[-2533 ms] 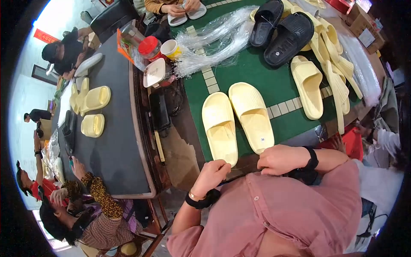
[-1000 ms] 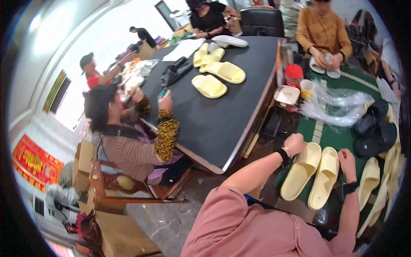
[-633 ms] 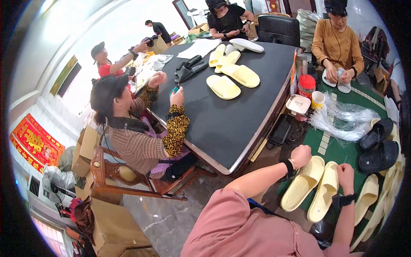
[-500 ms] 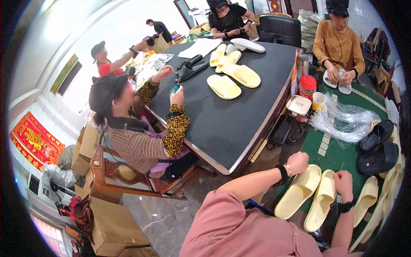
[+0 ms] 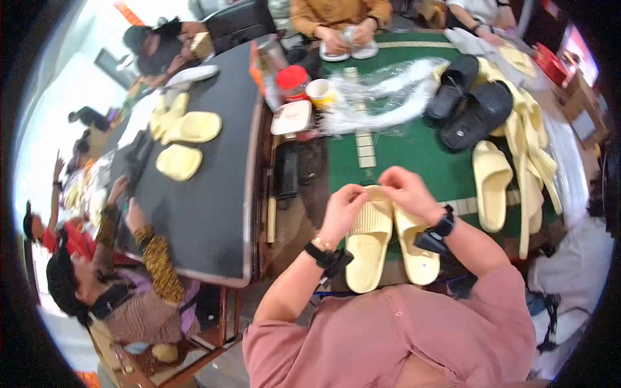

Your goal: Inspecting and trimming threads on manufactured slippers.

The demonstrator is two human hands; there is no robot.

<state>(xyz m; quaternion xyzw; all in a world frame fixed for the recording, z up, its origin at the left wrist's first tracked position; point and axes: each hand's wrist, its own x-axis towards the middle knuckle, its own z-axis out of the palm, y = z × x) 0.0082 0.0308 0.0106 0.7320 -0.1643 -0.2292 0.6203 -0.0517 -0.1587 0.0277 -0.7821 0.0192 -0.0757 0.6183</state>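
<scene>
Two pale yellow slippers lie side by side on the green mat (image 5: 414, 155) right in front of me. The left slipper (image 5: 367, 242) shows a ribbed face, the right slipper (image 5: 417, 252) a smooth one. My left hand (image 5: 343, 208) pinches the far end of the left slipper with its fingers closed. My right hand (image 5: 406, 192) curls over the far end of the right slipper, and its fingertips meet those of the left hand. Both wrists carry black watches.
A third yellow slipper (image 5: 491, 182), a pile of yellow slippers (image 5: 527, 139), two black slippers (image 5: 469, 107) and clear plastic bags (image 5: 381, 97) lie farther out. A red-lidded jar (image 5: 292, 81) and cup (image 5: 320, 92) stand by the black table (image 5: 220, 194). Other people sit around.
The view has swung from the people at the left back to the green mat. My hands have come together at the far ends of the two slippers.
</scene>
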